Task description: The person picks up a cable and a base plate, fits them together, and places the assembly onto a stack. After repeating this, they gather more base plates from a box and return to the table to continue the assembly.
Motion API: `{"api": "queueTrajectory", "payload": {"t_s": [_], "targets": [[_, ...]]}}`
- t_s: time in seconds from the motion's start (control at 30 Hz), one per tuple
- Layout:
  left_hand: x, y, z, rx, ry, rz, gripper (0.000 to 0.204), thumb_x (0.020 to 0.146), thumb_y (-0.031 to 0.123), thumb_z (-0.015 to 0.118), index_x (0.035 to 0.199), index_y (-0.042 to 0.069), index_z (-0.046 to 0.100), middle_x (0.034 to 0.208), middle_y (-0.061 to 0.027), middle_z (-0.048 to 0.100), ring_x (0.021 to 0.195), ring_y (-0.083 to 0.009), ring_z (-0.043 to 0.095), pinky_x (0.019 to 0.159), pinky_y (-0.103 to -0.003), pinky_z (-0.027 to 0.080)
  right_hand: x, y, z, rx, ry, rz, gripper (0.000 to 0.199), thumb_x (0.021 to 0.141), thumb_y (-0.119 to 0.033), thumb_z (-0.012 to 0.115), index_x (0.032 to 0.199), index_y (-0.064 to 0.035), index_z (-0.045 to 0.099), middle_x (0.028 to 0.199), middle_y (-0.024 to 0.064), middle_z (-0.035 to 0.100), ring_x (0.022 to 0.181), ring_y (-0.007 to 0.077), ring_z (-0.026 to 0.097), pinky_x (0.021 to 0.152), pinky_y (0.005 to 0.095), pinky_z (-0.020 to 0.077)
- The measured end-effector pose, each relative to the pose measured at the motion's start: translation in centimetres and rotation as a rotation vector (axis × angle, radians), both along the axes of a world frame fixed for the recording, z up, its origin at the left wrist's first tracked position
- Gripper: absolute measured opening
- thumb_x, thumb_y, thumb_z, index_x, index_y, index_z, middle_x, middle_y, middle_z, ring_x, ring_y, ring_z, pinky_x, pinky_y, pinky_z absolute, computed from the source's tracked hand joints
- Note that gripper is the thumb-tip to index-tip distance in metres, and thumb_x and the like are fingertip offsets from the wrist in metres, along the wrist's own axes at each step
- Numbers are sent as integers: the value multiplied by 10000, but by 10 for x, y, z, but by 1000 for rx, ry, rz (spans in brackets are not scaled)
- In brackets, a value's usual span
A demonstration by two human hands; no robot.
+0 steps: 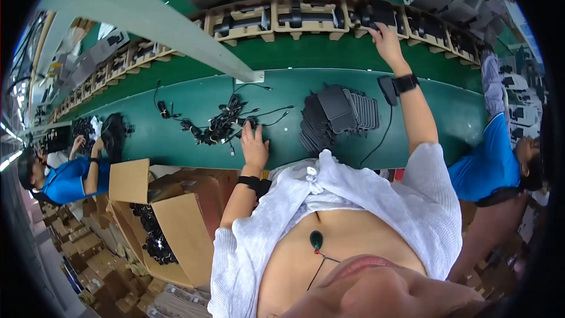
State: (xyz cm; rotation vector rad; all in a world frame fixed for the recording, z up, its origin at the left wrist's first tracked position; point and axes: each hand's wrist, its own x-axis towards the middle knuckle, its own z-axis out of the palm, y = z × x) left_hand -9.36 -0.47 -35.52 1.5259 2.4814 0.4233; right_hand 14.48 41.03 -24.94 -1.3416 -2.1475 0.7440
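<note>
My left hand (255, 148) lies with fingers spread on the green workbench, its fingertips at the edge of a tangled heap of black cables (219, 122). Stretched out to the far side, my right hand (387, 44) has its fingers apart at the front of a tan molded tray (356, 30). Its fingertips touch or nearly touch the black part (382, 13) lying in that tray. Close to my right wrist sits a black power adapter (386, 89) with its cord trailing toward me. Stacked flat black pieces (338, 112) stand between my two arms.
A row of tan trays with black parts (309, 19) runs along the far line. A pale metal post (194, 41) slants over the bench (294, 82). An open carton (182, 224) of black cables stands at lower left. Co-workers in blue sit left (65, 182) and right (488, 159).
</note>
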Motion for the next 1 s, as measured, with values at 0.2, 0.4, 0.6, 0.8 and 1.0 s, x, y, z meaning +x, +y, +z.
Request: {"api": "queueTrajectory", "payload": {"t_s": [0.2,0.4,0.6,0.8,1.0], "targets": [[5,-3,5,-64,3,-14,561,663,77,708,1186,68,505,1406,-214,267,1255,-415,306,1005,-473,334,-15,80,-21,227,-195,-57,393,857,-299,562,1124,-9,566,999,225,619,935,396,583,784,448,477],[8,-4,7,-105,18,1,500,683,79,687,1158,53,535,1436,-216,218,1285,-400,279,1010,-460,335,-42,95,-17,457,-726,104,162,843,-171,523,867,-36,610,876,175,635,861,336,615,724,418,499],[11,1,14,-208,-26,40,419,729,83,640,1136,32,552,1474,-228,121,1327,-398,218,999,-459,332,-58,128,-46,811,-762,202,132,747,-102,528,756,-63,654,760,123,650,711,291,649,565,396,510],[10,5,12,-218,4,18,364,741,91,630,1086,9,548,1471,-236,119,1336,-399,201,996,-457,336,-89,125,-64,497,-561,-40,239,884,-210,487,984,5,456,788,244,621,784,357,640,653,462,519],[12,10,15,-222,-5,21,382,719,84,660,1076,5,549,1459,-226,156,1308,-416,240,1002,-462,349,-75,133,-119,523,-309,-284,346,902,-322,462,1047,-8,444,930,255,602,847,415,595,742,476,482]]}}
